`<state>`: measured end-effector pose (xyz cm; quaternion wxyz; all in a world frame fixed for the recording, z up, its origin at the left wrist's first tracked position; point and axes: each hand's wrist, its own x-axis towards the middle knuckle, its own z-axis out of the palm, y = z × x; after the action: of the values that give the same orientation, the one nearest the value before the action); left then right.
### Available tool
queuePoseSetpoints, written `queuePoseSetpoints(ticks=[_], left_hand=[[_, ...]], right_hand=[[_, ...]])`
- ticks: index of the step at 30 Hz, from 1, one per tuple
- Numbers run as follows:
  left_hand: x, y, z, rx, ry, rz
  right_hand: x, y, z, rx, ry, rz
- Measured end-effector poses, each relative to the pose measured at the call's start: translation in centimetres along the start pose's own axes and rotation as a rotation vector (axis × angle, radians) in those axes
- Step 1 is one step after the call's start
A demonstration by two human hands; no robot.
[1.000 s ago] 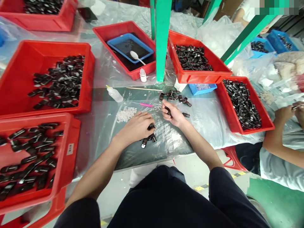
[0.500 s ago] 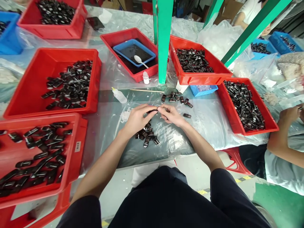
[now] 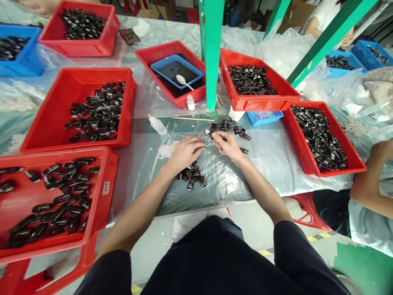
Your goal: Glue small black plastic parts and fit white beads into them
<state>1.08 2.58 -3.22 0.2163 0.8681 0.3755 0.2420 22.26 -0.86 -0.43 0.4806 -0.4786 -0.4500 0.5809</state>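
My right hand (image 3: 227, 146) is closed on a small black part (image 3: 209, 133) with a pale, shiny face at its end; the fingers cover the rest of it. Beside it on the left, my left hand (image 3: 185, 151) hovers low over the table, fingers bent and the thumb a little apart from them. A small pink tip (image 3: 200, 139) shows at its fingertips; whether it is touched, I cannot tell. Below the hands lies a pile of black parts (image 3: 192, 177). More loose black parts (image 3: 227, 125) lie beyond my right hand. Small white bits (image 3: 167, 149) are scattered left of my left hand.
Red bins of black parts stand left (image 3: 58, 106) and right (image 3: 260, 101). A squeeze bottle (image 3: 158, 125), a thin stick (image 3: 192, 119) and a small white bottle (image 3: 190, 103) lie or stand ahead. A green post (image 3: 213, 61) rises behind them. A co-worker's arm (image 3: 368, 180) is at right.
My hands, together on a black part before, have come apart. The part is now in my right hand, its pale face showing. The pink tip has come into view. The view has shifted slightly.
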Motion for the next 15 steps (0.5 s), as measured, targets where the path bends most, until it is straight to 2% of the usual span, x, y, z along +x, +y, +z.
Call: queuePoseSetpoints(ticks=[3,6,8,11,15], left_hand=[[0.0,0.6,0.5,0.145,-0.093,0.024],[0.1,1.1,0.5,0.172,-0.090,0.004],[0.1,1.2,0.2,0.110,-0.057,-0.030],[0.2,1.1,-0.7,-0.167,0.092,-0.125],[0.5,1.2,-1.5,-0.705,0.339,-0.300]], right_hand=[[-0.1,0.0,0.1,-0.008,0.004,0.006],[0.0,0.2,0.1,-0.029,-0.005,0.020],[0.1,0.3,0.0,-0.060,-0.014,0.013],[0.2,0.5,0.0,-0.128,-0.020,-0.036],[-0.1,0.5,0.2,-0.241,-0.027,-0.144]])
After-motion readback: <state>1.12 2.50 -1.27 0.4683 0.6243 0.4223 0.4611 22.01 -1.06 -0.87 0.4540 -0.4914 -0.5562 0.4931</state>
